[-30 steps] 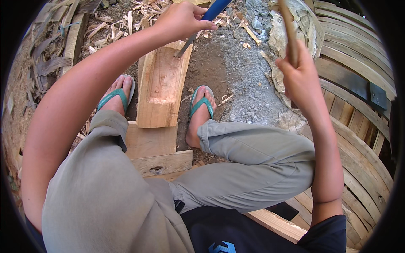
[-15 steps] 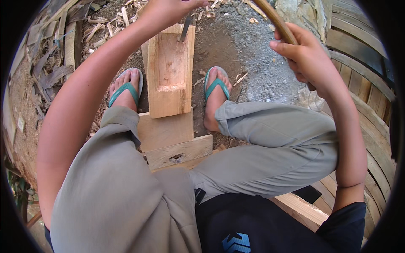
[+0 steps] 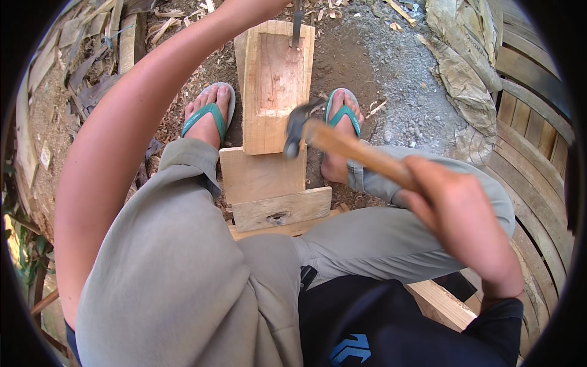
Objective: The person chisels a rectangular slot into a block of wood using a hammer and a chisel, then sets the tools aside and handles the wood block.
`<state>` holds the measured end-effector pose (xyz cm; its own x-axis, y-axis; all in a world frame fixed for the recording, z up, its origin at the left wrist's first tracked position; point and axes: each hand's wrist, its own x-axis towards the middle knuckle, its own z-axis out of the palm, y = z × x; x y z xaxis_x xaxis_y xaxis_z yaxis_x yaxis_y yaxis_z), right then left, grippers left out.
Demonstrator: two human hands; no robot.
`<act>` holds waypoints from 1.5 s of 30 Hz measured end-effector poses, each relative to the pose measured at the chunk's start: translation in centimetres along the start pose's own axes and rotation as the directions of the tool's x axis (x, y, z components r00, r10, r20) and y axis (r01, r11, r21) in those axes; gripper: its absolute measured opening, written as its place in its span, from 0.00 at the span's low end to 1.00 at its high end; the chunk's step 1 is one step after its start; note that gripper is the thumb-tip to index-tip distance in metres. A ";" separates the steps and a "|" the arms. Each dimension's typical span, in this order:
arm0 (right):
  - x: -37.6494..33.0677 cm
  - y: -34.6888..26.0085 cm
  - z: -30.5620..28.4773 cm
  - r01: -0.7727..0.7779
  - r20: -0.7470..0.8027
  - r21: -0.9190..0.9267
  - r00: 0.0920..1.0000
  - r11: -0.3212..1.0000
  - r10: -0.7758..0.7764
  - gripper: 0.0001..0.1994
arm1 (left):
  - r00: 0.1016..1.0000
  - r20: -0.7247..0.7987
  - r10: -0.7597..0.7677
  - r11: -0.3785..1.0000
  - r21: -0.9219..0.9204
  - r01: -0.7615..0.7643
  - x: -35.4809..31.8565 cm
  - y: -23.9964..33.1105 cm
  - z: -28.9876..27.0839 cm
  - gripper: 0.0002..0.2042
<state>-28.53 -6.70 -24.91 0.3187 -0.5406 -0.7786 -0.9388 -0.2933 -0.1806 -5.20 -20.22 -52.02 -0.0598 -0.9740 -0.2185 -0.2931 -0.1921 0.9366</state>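
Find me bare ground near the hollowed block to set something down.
Gravel between the right sandal and the crumpled sheet is mostly bare, as is the brown soil between the hollowed block and that gravel. Crowded: the block's near end, by the hammer, and upper left, with wood scraps.

Far left, weathered boards (image 3: 130,44) lie near pale wood shavings (image 3: 164,28). On the right, grey gravel (image 3: 397,85) borders a crumpled tan sheet (image 3: 466,92), with curving wooden slats (image 3: 534,129) beyond. Green leaves (image 3: 25,252) show at the left edge.
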 end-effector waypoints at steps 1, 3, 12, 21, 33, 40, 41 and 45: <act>0.1 -0.3 1.9 0.120 0.043 -0.078 0.992 0.990 -0.117 0.15 | 0.999 -0.018 0.031 0.999 0.019 -0.030 0.0 0.0 0.2 0.16; 0.8 -1.4 4.3 0.240 0.180 -0.211 0.962 0.948 -0.203 0.15 | 0.993 -0.063 0.097 0.993 0.067 -0.093 0.2 -0.2 0.7 0.17; 6.6 -3.1 11.3 0.443 0.231 0.049 0.867 0.895 -0.442 0.14 | 0.994 -0.046 0.096 0.973 0.217 -0.084 -0.5 1.2 -0.1 0.18; 9.3 -6.3 14.4 0.443 0.160 0.045 0.882 0.895 -0.444 0.13 | 0.994 -0.030 0.102 0.976 0.194 -0.094 -0.6 1.8 0.2 0.17; 9.4 -8.1 13.5 0.435 0.154 -0.066 0.894 0.898 -0.421 0.11 | 0.994 -0.019 0.110 0.976 0.192 -0.105 -0.5 1.9 0.3 0.18; 10.4 -8.4 12.5 0.423 0.237 -0.077 0.887 0.903 -0.395 0.12 | 0.993 -0.020 0.118 0.980 0.165 -0.113 -1.0 2.4 0.5 0.18; 10.7 -8.6 12.0 0.437 0.290 -0.109 0.873 0.893 -0.392 0.11 | 0.992 -0.019 0.122 0.981 0.156 -0.118 -1.0 2.2 0.3 0.18; 9.4 -7.4 13.7 0.433 0.126 -0.121 0.899 0.893 -0.418 0.11 | 0.991 -0.007 0.132 0.981 0.146 -0.129 -1.2 2.7 0.4 0.18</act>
<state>-20.39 1.20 -39.14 0.6631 -0.2644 -0.7003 -0.6852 -0.5911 -0.4256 -6.34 -19.51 -49.34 -0.0913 -0.9916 -0.0913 -0.4186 -0.0450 0.9070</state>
